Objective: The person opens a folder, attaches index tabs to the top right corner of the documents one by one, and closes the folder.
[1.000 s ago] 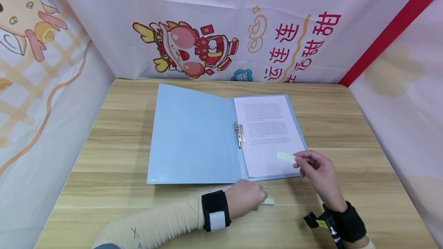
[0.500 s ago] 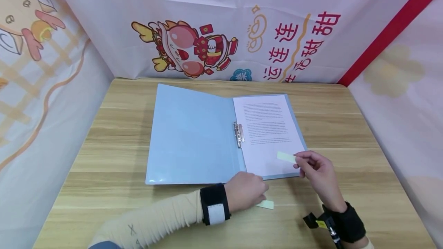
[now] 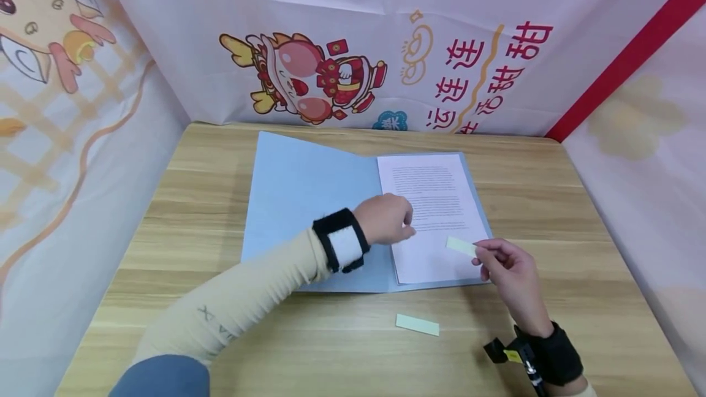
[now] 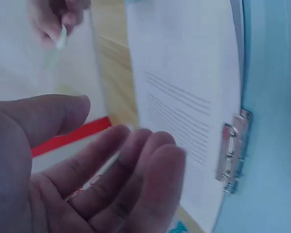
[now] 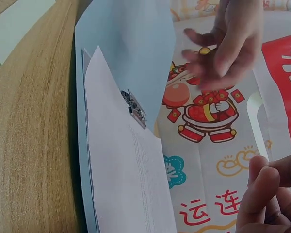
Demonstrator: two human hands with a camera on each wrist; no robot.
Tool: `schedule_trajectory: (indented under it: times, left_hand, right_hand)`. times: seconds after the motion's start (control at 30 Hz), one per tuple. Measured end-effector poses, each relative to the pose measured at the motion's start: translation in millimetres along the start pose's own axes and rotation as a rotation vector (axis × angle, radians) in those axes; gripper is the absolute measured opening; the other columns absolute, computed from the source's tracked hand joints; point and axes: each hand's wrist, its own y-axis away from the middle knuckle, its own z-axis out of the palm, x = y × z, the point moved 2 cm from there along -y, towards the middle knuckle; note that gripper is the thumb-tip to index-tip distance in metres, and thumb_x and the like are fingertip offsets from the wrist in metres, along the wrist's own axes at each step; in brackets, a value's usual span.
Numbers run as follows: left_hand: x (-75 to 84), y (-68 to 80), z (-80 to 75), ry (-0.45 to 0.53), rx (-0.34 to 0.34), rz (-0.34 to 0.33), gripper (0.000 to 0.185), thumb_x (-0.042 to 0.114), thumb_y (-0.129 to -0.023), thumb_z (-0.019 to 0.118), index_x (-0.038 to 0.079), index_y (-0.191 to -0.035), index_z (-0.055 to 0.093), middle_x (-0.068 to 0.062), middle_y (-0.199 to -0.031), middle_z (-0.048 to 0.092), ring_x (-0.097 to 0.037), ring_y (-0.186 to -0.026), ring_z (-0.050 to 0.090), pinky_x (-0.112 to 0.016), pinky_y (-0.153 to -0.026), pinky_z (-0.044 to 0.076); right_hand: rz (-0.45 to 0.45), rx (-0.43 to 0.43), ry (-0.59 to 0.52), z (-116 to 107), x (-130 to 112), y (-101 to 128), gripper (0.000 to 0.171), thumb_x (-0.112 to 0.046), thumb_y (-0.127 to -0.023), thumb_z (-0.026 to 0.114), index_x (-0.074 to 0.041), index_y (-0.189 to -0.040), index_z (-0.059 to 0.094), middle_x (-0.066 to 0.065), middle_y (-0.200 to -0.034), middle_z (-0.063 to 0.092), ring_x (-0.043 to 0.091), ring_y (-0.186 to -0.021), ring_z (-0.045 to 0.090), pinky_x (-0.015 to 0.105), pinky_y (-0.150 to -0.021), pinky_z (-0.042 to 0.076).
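An open blue folder (image 3: 309, 201) lies on the wooden table (image 3: 182, 213), with a printed sheet (image 3: 436, 213) on its right half. My left hand (image 3: 405, 222) hovers over the folder's spine with relaxed fingers and holds nothing; in the left wrist view the metal clip (image 4: 231, 158) sits just beyond my fingers (image 4: 150, 165). My right hand (image 3: 480, 253) pinches a pale green sticky strip (image 3: 460, 245) over the sheet's lower right corner. A second pale green strip (image 3: 417, 325) lies alone on the table in front of the folder.
Printed cloth walls (image 3: 353, 48) close off the table at the back and both sides. Bare wood runs along the front edge and to the right of the folder. A black wrist strap (image 3: 543, 357) sits on my right wrist.
My left hand has lifted off the green strip near the front edge and moved away over the folder's spine, leaving the strip uncovered. My right hand keeps its strip almost still.
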Motion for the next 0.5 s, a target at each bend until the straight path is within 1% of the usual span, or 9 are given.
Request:
schedule_trajectory:
  times: [0.07,0.13,0.23,0.3,0.37,0.43,0.5]
  left_hand:
    - [-8.5,-12.9,0.8,0.016,-0.015,-0.061,0.023,0.029,-0.099,0.067,0.008,-0.104,0.073,-0.002,-0.086,0.069,-0.011,-0.066,0.060,-0.023,-0.057,0.048]
    - [-16.7,-25.0,4.6,0.023,-0.006,-0.124,0.024,0.027,-0.099,0.066,0.005,-0.107,0.070,-0.004,-0.085,0.069,-0.013,-0.065,0.061,-0.024,-0.056,0.048]
    - [-28.2,-41.6,14.2,-0.008,0.036,-0.233,0.035,0.029,-0.100,0.065,0.000,-0.120,0.065,-0.011,-0.097,0.069,-0.017,-0.071,0.062,-0.027,-0.059,0.051]
    - [-34.5,-50.8,22.4,-0.025,0.062,-0.300,0.046,0.032,-0.100,0.064,-0.002,-0.130,0.059,-0.015,-0.109,0.066,-0.020,-0.080,0.064,-0.029,-0.065,0.054]
    - [-39.7,-58.7,30.9,-0.041,0.081,-0.357,0.055,0.035,-0.100,0.064,-0.003,-0.137,0.054,-0.016,-0.117,0.062,-0.021,-0.087,0.063,-0.030,-0.072,0.054]
    - [-43.3,-65.8,38.6,-0.045,0.096,-0.382,0.057,0.036,-0.099,0.065,-0.002,-0.139,0.052,-0.016,-0.117,0.062,-0.022,-0.090,0.064,-0.031,-0.075,0.055]
    - [-45.1,-71.9,44.2,-0.055,0.113,-0.381,0.055,0.034,-0.099,0.065,-0.002,-0.138,0.051,-0.016,-0.116,0.062,-0.023,-0.091,0.065,-0.032,-0.075,0.055]
  right_hand:
    - [0.011,0.002,-0.006,0.2,0.8,-0.2,0.031,-0.024,-0.104,0.061,0.003,-0.118,0.066,0.004,-0.088,0.070,0.021,-0.067,0.058,0.028,-0.059,0.050]
    - [0.017,0.004,-0.011,0.2,1.8,-0.7,0.031,-0.024,-0.104,0.061,0.003,-0.118,0.065,0.003,-0.088,0.070,0.021,-0.067,0.058,0.028,-0.059,0.050]
    - [0.022,0.009,-0.013,0.3,3.3,-1.5,0.031,-0.024,-0.104,0.060,0.004,-0.118,0.065,0.002,-0.087,0.070,0.020,-0.067,0.058,0.028,-0.058,0.049]
    - [0.024,0.015,-0.008,-0.3,4.2,-2.3,0.031,-0.024,-0.104,0.060,0.003,-0.118,0.065,0.002,-0.087,0.070,0.020,-0.067,0.058,0.029,-0.058,0.048]
    - [0.031,0.018,-0.003,-0.8,5.3,-3.1,0.031,-0.024,-0.105,0.060,0.003,-0.119,0.065,0.002,-0.088,0.070,0.020,-0.067,0.058,0.029,-0.058,0.048]
    - [0.038,0.017,0.005,-1.1,6.6,-4.0,0.031,-0.024,-0.105,0.060,0.003,-0.119,0.065,0.002,-0.088,0.070,0.020,-0.067,0.058,0.029,-0.059,0.049]
    - [0.045,0.017,0.012,-1.1,7.9,-5.1,0.031,-0.025,-0.105,0.060,0.002,-0.119,0.065,0.003,-0.088,0.070,0.020,-0.067,0.058,0.029,-0.059,0.049]
